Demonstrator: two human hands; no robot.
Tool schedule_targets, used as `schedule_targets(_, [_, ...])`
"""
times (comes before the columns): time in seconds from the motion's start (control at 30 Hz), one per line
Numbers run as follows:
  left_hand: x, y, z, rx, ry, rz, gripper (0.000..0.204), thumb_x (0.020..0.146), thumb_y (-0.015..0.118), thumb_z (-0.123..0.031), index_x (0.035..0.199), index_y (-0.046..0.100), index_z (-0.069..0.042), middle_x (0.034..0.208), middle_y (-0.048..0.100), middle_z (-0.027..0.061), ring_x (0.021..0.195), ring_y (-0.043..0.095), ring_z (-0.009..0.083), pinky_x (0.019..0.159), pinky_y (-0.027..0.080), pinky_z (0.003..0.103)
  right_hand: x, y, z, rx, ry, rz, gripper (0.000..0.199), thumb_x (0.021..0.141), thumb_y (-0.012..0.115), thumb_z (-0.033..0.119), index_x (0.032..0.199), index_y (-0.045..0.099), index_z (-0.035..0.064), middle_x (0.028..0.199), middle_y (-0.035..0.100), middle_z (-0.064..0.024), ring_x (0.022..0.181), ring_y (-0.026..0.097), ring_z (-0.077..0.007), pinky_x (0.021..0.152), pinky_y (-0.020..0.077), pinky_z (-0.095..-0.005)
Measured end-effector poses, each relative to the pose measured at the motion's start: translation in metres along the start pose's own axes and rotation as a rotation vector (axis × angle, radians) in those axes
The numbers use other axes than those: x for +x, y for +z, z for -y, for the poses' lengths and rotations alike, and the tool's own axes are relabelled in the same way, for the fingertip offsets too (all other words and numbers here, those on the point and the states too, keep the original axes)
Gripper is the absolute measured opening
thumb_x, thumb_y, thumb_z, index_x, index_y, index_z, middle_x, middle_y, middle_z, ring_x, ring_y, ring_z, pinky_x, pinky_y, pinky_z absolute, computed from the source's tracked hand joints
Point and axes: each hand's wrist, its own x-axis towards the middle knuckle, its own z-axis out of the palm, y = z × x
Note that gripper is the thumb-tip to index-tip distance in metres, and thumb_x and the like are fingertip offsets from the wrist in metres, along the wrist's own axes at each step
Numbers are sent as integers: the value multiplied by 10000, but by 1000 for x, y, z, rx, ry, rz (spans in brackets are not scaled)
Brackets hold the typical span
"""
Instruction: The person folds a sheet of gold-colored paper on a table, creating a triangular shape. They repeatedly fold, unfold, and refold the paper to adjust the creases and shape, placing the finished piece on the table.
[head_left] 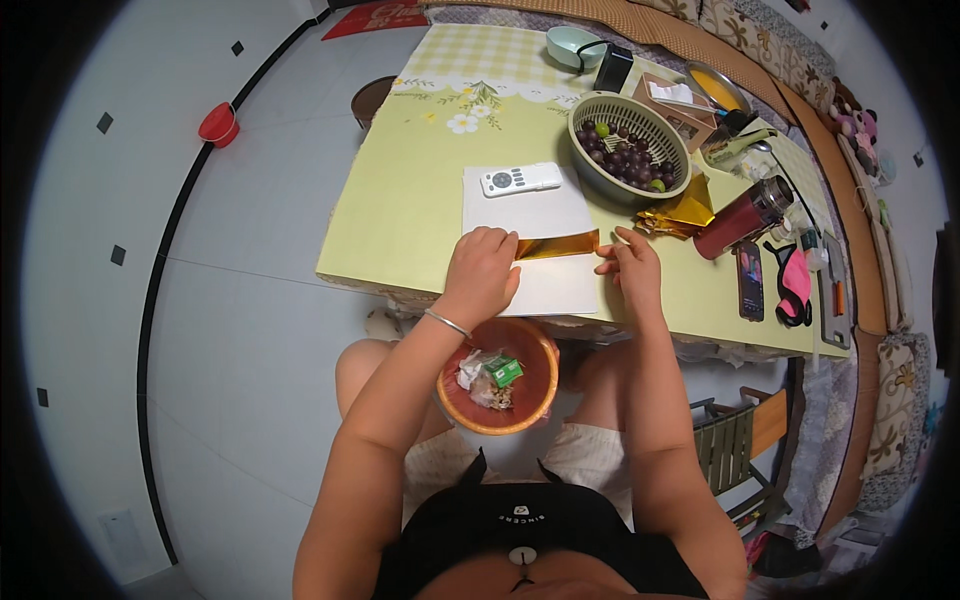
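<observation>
A folded strip of shiny gold foil paper [558, 246] lies crosswise on a white sheet or pad [545, 290] near the table's front edge. My left hand [482, 270] grips the strip's left end, fingers curled down over it. At the right end, my right hand [634, 270] has its fingers apart, with the fingertips beside the strip's edge. A white remote control [520, 180] rests on the far part of the white sheet. More crumpled gold foil paper [685, 207] sits beyond my right hand, beside a colander [580, 160] of dark grapes [625, 160].
Right of my hands are a dark red thermos [742, 218], a phone [750, 280] and a pink-and-black item [795, 285]. An orange waste bin [545, 405] holding scraps stands between my knees. A folding chair [730, 445] is at the right; a pale bowl [575, 48] stands far back.
</observation>
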Motion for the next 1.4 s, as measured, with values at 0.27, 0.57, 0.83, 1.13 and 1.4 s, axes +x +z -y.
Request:
schedule_targets(0.27, [7,0,-7,115,-56,14,440,785,769,-265,1092,673,36,1074,614,142,1040,560,311,906,445,436,9,1,2,361,12,131,412,991,517,63,1396,488,-8,1007,689,-93,816,682,-143,625,512,-222])
schedule_targets(0.57, [15,-3,-16,133,17,-98,395,770,764,-199,1075,674,34,1111,616,153,1054,567,323,909,457,453,6,-5,-2,29,-25,-49,446,1002,511,66,1437,434,3,1013,620,-73,815,681,-168,627,577,-281])
schedule_targets(0.83, [11,14,-11,8,83,-71,303,785,708,-74,1072,678,19,1049,652,128,977,611,301,822,509,408,8,-2,4,279,36,9,431,1003,522,93,1419,448,8,1078,618,-79,887,676,-178,645,580,-284])
schedule_targets(1.13, [12,16,-5,37,28,-65,273,822,710,-119,1071,698,-8,1040,655,97,966,608,284,814,501,399,14,-4,-3,206,19,6,389,997,548,107,1371,489,20,1155,640,-104,922,706,-198,610,509,-244])
schedule_targets(1.4, [16,5,-16,43,24,-25,319,817,717,-135,1113,692,-18,1003,655,91,944,610,271,786,497,387,14,-1,8,528,49,126,460,975,538,56,1417,439,-26,1284,596,-158,947,708,-208,696,528,-249])
